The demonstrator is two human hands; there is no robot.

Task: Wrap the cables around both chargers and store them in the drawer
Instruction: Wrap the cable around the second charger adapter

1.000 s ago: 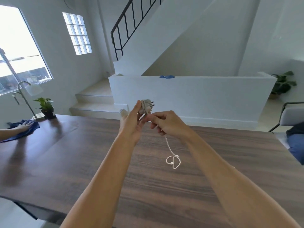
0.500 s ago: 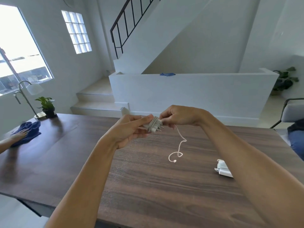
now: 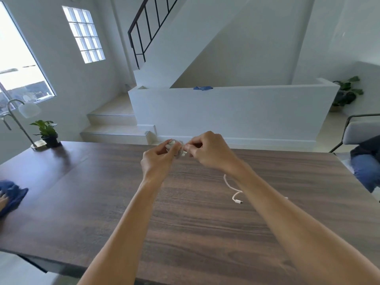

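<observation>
Wide dark wooden table (image 3: 123,202) across the lower frame. Above its far edge, center frame, left hand (image 3: 156,161) and right hand (image 3: 209,153), fingers curled, both pinching a small white charger (image 3: 176,148). White cable (image 3: 233,189) trailing below the right wrist, plug end resting on the tabletop. Potted plant (image 3: 46,133) and lamp (image 3: 22,116) at left. Blue cloth (image 3: 12,194) at the left edge.

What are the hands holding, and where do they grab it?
Both hold one charger above the table. The left hand grips its body; the right hand pinches the cable right beside it. The cable's free end hangs loose.
</observation>
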